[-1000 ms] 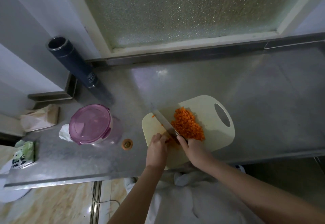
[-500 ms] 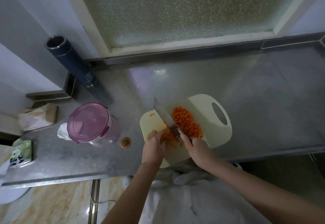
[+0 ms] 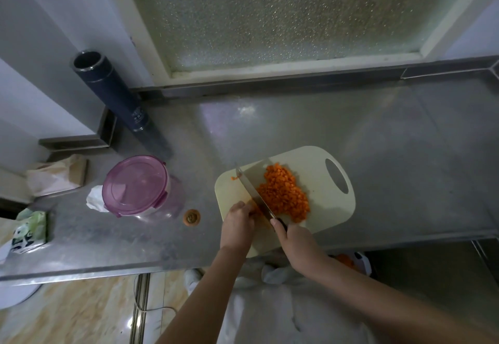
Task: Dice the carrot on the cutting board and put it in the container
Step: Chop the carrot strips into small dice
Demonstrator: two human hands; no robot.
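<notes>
centre of frame, slightly right: cutting board (image 3: 321, 160) on steel counter (image 3: 378, 141). right hand (image 3: 297, 238) wrapped tight on knife (image 3: 256, 195) handle, blade angled toward upper left, acting as a wall between done and undone. diced carrot (image 3: 283, 195) heaped right of blade, kept clear of the cut. left hand (image 3: 237, 225) curled, fingertips pinning the last uncut carrot bit (image 3: 252, 207) just left of the blade. container (image 3: 137, 185), lid on, at left; will need opening. carrot end (image 3: 192, 216) lies discarded on the counter beside it.
</notes>
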